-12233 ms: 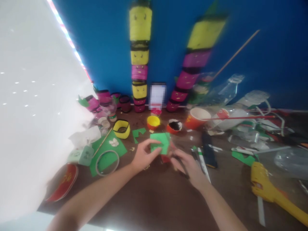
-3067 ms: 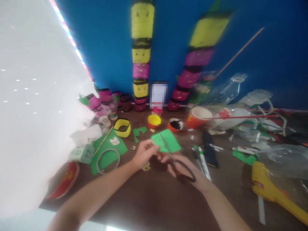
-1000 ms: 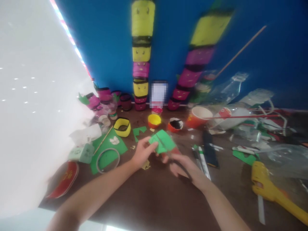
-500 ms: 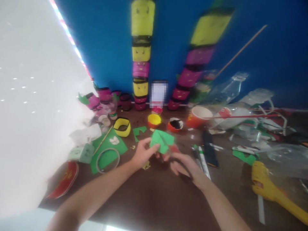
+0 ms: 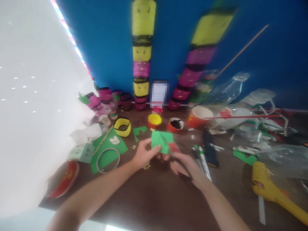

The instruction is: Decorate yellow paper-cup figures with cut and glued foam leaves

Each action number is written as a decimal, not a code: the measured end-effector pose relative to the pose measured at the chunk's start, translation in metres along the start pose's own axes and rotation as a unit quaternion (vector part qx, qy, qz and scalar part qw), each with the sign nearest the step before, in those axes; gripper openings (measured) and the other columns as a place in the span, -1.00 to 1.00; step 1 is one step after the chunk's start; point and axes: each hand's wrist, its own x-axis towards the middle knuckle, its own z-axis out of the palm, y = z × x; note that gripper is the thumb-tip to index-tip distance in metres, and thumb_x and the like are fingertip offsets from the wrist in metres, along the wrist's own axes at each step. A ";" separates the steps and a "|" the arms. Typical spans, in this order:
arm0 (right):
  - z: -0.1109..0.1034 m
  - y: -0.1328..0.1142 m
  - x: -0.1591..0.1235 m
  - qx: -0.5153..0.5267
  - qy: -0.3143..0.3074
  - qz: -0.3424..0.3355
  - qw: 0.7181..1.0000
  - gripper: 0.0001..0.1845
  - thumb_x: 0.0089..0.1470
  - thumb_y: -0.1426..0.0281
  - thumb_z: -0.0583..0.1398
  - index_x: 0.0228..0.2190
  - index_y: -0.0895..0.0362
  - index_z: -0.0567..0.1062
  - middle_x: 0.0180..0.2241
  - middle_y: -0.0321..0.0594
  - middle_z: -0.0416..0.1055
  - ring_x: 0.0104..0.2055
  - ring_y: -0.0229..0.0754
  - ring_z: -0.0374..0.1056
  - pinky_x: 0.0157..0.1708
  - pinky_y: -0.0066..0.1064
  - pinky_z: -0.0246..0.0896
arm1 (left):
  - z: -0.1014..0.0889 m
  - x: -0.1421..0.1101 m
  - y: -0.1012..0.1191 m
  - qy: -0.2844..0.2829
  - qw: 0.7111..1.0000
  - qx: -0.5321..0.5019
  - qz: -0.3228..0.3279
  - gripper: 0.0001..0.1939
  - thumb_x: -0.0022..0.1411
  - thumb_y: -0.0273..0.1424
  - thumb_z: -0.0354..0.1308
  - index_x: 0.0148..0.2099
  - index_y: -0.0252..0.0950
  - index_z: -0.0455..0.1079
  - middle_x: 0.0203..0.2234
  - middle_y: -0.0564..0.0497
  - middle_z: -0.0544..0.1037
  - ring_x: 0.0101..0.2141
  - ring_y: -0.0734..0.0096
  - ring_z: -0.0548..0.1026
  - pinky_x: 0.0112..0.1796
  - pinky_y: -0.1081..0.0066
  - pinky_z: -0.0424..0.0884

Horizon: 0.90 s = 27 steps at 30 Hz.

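A small piece of green paper (image 5: 157, 140) is pinched in my left hand (image 5: 144, 153), thumb on top and fingers beneath. My right hand (image 5: 184, 166) is closed round the dark handles of a pair of scissors (image 5: 184, 167), whose blades lie against the paper and are blurred. A slit seems to run into the paper by the blades. Part of something red (image 5: 173, 147) shows beside the paper near my right hand; its kind is unclear. A scrap of cut green paper (image 5: 139, 132) lies on the table beyond my left hand.
A yellow cup (image 5: 122, 127), a yellow paint cup (image 5: 154, 120) and a dark paint cup (image 5: 175, 124) stand behind my hands. At left, a tape ring (image 5: 108, 160) rests on a green sheet (image 5: 122, 146). Markers (image 5: 204, 163), a yellow glue gun (image 5: 264, 183) and plastic bottles (image 5: 231, 88) lie rightward.
The green paper's angle at the scissors has shifted slightly. Both hands keep nearly the same place and hold.
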 end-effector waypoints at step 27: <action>0.004 -0.003 0.000 -0.026 -0.048 -0.015 0.998 -0.60 0.04 0.05 0.11 -0.34 0.15 0.39 -0.60 -0.38 0.16 -0.60 -0.34 0.09 -0.55 -0.46 0.01 | 0.001 -0.003 0.005 0.019 0.999 0.046 -0.021 -0.69 0.07 -0.21 0.20 -0.44 -0.40 0.37 -0.68 0.09 0.42 -0.68 0.59 0.35 -0.61 0.58 0.28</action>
